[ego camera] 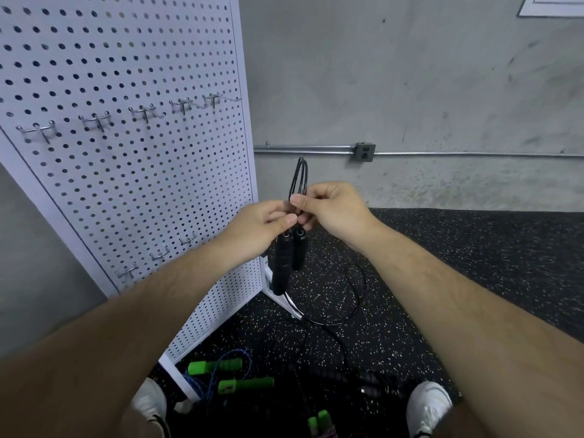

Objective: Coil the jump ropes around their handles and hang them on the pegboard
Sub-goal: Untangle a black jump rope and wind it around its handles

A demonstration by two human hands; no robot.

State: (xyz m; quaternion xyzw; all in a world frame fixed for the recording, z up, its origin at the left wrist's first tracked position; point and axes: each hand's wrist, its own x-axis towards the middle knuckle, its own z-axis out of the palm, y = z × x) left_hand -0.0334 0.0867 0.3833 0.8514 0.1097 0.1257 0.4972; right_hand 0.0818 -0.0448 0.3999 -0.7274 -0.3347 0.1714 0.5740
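Your left hand (256, 229) and right hand (331, 210) meet in mid-air in front of you, fingertips nearly touching. Both pinch the thin black jump rope (300, 177) with curled fingers and thumb, just above its 2 black ribbed handles (284, 263).

The handles hang side by side below your hands, pointing down. The folded strands of the rope stand up above your fingers in a narrow loop.

Just to your left stands the tall white perforated metal pegboard (126, 74). It carries a rising row of 5 silver wire hooks (96, 120) and a lower row of 3 more (159, 254). The held rope is near the board's right edge and not touching it.

Beneath your hands a loose black cord (355, 295) curls over the black speckled rubber floor (474, 263). You cannot tell whether it belongs to the held rope.

Closer to your white shoes (429, 406) lies a blue rope with 2 bright green handles (246, 384), close to the pegboard's foot. Another pair of green handles (319, 420) shows at the bottom edge.

Behind is a grey concrete wall (410, 74) with a metal conduit and outlet box (365, 152).
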